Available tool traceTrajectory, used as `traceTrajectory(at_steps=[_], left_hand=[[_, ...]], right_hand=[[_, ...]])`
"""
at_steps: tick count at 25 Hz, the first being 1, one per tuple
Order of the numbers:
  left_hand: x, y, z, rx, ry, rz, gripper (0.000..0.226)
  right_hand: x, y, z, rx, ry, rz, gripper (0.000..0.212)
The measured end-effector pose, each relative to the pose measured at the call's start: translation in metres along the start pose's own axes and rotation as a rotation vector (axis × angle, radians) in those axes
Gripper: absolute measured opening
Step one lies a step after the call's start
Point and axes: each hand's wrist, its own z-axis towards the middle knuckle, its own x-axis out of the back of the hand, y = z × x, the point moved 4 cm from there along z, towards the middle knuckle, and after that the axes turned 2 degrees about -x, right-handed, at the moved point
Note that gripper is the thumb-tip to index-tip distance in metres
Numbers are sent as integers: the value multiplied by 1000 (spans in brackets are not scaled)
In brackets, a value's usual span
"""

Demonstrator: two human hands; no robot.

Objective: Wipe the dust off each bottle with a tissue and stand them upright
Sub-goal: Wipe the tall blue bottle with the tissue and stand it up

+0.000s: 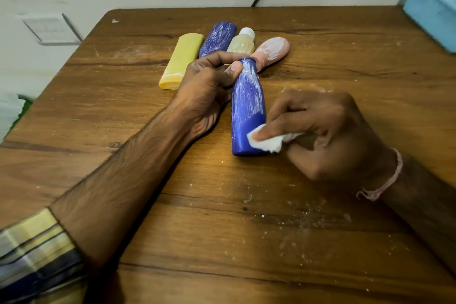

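– Striped sleeve (34, 252) at 7 o'clock, nearest of all, on the left arm. Where does that arm lead?
– It runs across the table (222, 242) toward 1 o'clock. The left hand (207, 86) pinches the neck of the near blue bottle (248, 96) between its thumb and curled fingers.
– And the other side?
– The right wrist comes in from 4 o'clock, wearing a pink thread band (385, 180). The right hand (328, 131) has its fingers folded round a wad of white tissue (266, 143), and the forefinger presses it against the bottle's side close to the base.
– How does that bottle lie?
– It lies on its side mid-table, with its long axis nearly 6 to 12 o'clock, base toward the person and neck away. Whether the neck is lifted off the wood I cannot tell.
– So which way should the wipe go?
– Toward 12 o'clock, I judge. The patch beside the tissue is clean blue, and white streaks cover the rest up to the neck. The dusty stretch lies straight ahead of the right hand, along the axis. The right hand is the nearer one to the base. The left hand at the far end looks placed to steady or roll the bottle.
– What lies beyond?
– Four more bottles lie flat side by side at 12 o'clock, just past the left hand. From left to right they are the yellow bottle (181, 61), the far blue bottle (217, 38), the beige bottle (240, 45) with a white cap, and the pink bottle (272, 50). The pink one's narrow end runs behind the near bottle's neck. None of them stands upright. A blue tray (429, 7) sits at 2 o'clock on the far corner.
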Motion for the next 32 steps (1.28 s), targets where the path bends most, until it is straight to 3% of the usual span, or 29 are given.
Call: traceTrajectory(at_steps=[2,5,9,12,15,19,22,25,29,32], left_hand=[[-1,-3,1,-6,-50,-3,19],[0,-5,3,4,-107,14,19],[0,-8,1,18,-157,54,25],[-1,-7,1,29,-193,56,27],[-2,-7,-1,36,-246,39,23],[-3,-9,-1,49,-307,33,20],[-4,-10,-2,51,-334,16,20],[-6,-9,-3,57,-353,-2,23],[-5,-9,-3,67,-376,-19,21],[-6,-10,-3,65,-394,-4,19]], right_hand=[[-5,-3,-2,20,-49,8,34],[2,5,1,-41,72,-13,29],[-1,4,-1,27,-46,35,32],[6,13,1,-36,103,11,27],[1,9,-1,19,26,27,28],[7,14,0,-35,156,-18,25],[0,10,-2,11,88,1,26],[8,18,-2,-73,215,-45,26],[5,15,-2,-8,146,-20,23],[10,19,-1,-95,271,-120,23]])
